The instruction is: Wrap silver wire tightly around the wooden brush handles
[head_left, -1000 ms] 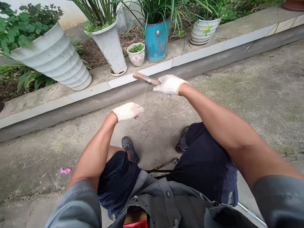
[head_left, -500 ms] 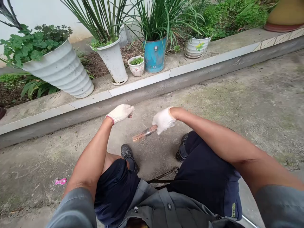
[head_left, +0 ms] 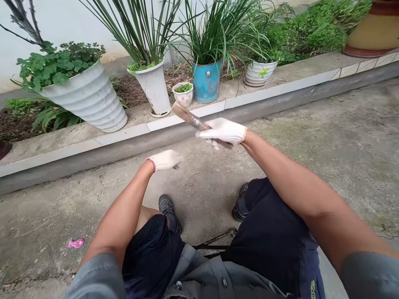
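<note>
My right hand [head_left: 225,129], in a white knitted glove, is closed around a wooden stick [head_left: 182,111]. The stick tilts up to the left, its butt poking out below the palm. Shiny thin wire [head_left: 197,121] is wound round its middle. Lower and to the left, my left hand [head_left: 166,160] wears a similar glove with a red cuff edge. Its fingers are pinched together and slightly smeared by motion. The strand from it to the stick shows in the earlier picture but can hardly be made out now.
Beyond my hands runs a low tiled ledge [head_left: 124,136] bearing a ribbed white pot [head_left: 90,99], a tall white pot [head_left: 154,89], a small pot [head_left: 183,99] and a blue bucket [head_left: 206,83]. A pink object [head_left: 76,243] lies on the concrete. My shoes [head_left: 167,207] flank the space below.
My right hand has swung up and away from me, turning the stick so its free end points up-left toward the ledge. My left hand has shifted slightly right and down, still pinched.
</note>
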`<state>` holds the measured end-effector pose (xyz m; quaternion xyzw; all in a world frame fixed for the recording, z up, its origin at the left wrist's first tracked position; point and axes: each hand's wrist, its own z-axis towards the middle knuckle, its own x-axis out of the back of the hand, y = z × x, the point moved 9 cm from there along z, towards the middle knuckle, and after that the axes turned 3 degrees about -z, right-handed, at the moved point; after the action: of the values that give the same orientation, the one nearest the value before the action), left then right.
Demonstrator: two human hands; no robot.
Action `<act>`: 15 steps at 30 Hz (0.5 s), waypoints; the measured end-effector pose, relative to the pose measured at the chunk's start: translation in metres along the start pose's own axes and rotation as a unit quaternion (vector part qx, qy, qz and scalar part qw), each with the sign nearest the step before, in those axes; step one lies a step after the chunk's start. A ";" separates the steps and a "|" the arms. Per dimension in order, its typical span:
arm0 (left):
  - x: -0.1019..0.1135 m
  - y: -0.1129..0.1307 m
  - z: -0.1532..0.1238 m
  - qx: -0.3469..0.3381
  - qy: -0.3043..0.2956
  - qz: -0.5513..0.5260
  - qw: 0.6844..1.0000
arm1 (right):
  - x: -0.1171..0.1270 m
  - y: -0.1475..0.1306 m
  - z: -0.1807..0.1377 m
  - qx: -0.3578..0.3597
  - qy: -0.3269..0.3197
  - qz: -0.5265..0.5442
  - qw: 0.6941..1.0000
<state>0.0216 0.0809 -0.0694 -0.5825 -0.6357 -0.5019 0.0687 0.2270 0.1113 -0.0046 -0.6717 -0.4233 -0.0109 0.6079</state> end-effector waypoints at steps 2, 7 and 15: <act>0.015 -0.014 0.004 0.003 0.032 0.001 0.999 | -0.026 -0.009 -0.015 0.008 -0.094 -0.002 0.996; 0.037 -0.029 0.006 0.028 0.103 0.007 0.994 | -0.112 0.007 -0.041 -0.050 -0.350 -0.151 0.923; 0.021 0.023 -0.007 -0.023 0.096 0.060 0.993 | -0.074 0.060 0.026 -0.155 -0.161 -0.450 0.864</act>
<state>0.0301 0.0863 -0.0394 -0.5701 -0.5780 -0.5653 0.1459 0.2018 0.0970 -0.0995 -0.4861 -0.7646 -0.2406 0.3480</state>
